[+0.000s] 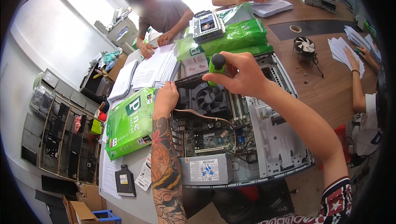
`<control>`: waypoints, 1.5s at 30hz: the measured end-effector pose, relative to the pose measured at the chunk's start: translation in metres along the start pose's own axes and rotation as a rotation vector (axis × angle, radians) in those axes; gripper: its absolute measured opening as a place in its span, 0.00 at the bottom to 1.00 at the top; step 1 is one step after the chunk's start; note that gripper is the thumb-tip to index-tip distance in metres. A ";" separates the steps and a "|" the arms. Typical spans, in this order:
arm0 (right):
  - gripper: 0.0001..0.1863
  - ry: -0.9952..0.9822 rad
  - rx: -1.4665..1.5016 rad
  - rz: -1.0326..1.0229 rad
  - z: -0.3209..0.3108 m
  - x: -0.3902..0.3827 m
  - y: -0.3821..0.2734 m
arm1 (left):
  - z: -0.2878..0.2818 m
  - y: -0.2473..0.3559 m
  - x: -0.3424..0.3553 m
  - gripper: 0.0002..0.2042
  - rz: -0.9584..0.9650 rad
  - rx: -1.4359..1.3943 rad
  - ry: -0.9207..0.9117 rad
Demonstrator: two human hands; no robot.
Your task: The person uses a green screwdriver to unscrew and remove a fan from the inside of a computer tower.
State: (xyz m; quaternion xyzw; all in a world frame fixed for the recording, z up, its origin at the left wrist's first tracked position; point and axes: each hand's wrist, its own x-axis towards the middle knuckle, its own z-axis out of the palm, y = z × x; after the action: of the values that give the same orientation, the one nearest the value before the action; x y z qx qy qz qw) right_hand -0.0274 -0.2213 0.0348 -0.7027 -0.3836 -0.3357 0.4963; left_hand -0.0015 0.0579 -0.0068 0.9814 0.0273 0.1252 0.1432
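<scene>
An open desktop computer case (276,133) lies on its side in front of me, with a black fan and housing (206,100), a motherboard (206,137), cables and a silver power supply (205,169). My right hand (241,73) grips an upright green-and-black screwdriver (216,65) above the upper part of the fan housing, whose tip is hard to make out. My left hand (167,96), its fingers curled, holds the case's upper left edge beside the fan housing.
Green paper packs (130,123) border the case left and behind, one bearing a metal drive cage (206,28). Paper stacks (156,63), a loose cooler (305,48) and tape roll (295,28) share the tables. Co-workers (161,17) handle papers opposite and at right (359,100).
</scene>
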 end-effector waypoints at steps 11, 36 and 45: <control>0.18 -0.065 0.031 0.002 0.004 -0.002 -0.005 | -0.002 0.001 0.000 0.20 -0.030 0.009 -0.024; 0.18 -0.068 -0.035 -0.071 0.003 -0.002 -0.003 | -0.004 0.006 -0.001 0.20 -0.084 -0.011 -0.026; 0.24 -0.244 -0.024 0.057 0.007 -0.007 -0.013 | -0.002 0.000 -0.001 0.20 -0.064 -0.009 -0.007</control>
State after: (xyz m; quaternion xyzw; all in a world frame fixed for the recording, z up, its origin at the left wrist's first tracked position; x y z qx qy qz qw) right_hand -0.0415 -0.2132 0.0329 -0.7550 -0.4169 -0.2378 0.4468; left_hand -0.0026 0.0580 -0.0048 0.9798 0.0575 0.1175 0.1515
